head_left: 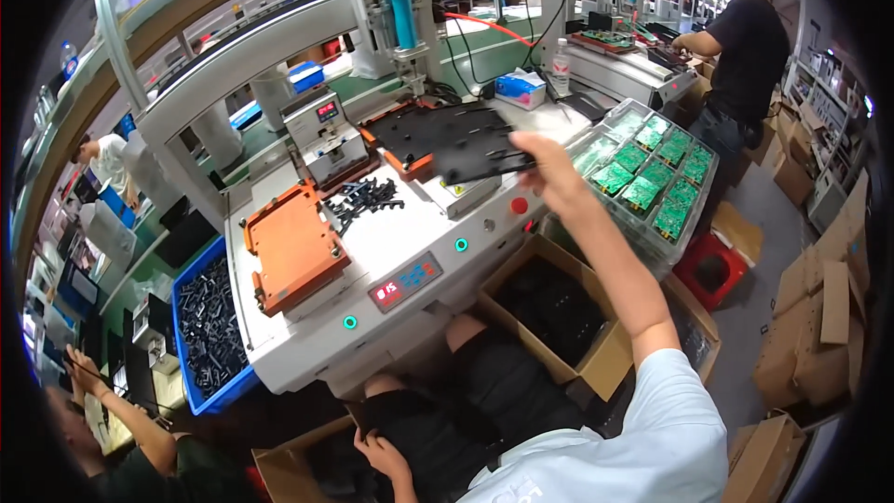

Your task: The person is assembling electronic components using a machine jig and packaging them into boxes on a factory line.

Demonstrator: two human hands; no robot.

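Observation:
My right hand [553, 173] reaches out over the white machine and is closed on the near right corner of a flat black plastic panel [447, 138]. The panel lies over an orange fixture [407, 164]; its near right part is blurred, and small posts stand up from it. My left hand [380, 455] is low, beside my knee at the edge of a cardboard box [284, 461]. Its fingers look apart, and I see nothing in them. Left of the panel is a second orange fixture [296, 247] with nothing on it. Small black plastic pieces [365, 201] lie heaped between the fixtures.
A blue bin [197, 399] of small black parts stands left. Right are clear trays of green circuit boards [643, 191], and an open carton [596, 374] holding black panels. A press cylinder [400, 7] hangs above. Co-workers stand at right [745, 47] and sit at left [140, 419].

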